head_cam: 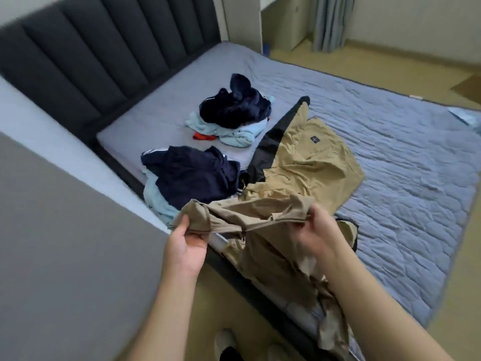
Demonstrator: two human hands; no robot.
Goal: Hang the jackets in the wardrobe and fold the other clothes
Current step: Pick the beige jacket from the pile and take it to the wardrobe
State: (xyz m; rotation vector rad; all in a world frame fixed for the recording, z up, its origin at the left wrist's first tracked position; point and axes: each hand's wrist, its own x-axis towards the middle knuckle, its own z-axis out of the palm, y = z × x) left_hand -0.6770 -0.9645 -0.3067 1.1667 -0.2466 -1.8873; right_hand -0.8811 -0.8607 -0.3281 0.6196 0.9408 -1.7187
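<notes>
A tan jacket (pixel 307 162) with a black lining lies spread across the near side of the bed, its lower part hanging over the edge. My left hand (pixel 187 243) grips one bunched end of its collar or hem, and my right hand (pixel 316 231) pinches the same edge further right, stretching it between them. A navy garment with white stripes (pixel 192 173) lies on a light blue one just left of the jacket. Further back sits a second pile: a dark navy fleece (pixel 234 105) on light blue cloth (pixel 234 134) with a bit of red.
The bed has a blue-grey quilted cover (pixel 403 178) and a dark padded headboard (pixel 104 56). A grey wall or partition (pixel 65 256) stands close on my left. Beige floor and a grey curtain (pixel 330 22) lie beyond the bed. My feet show at the bottom.
</notes>
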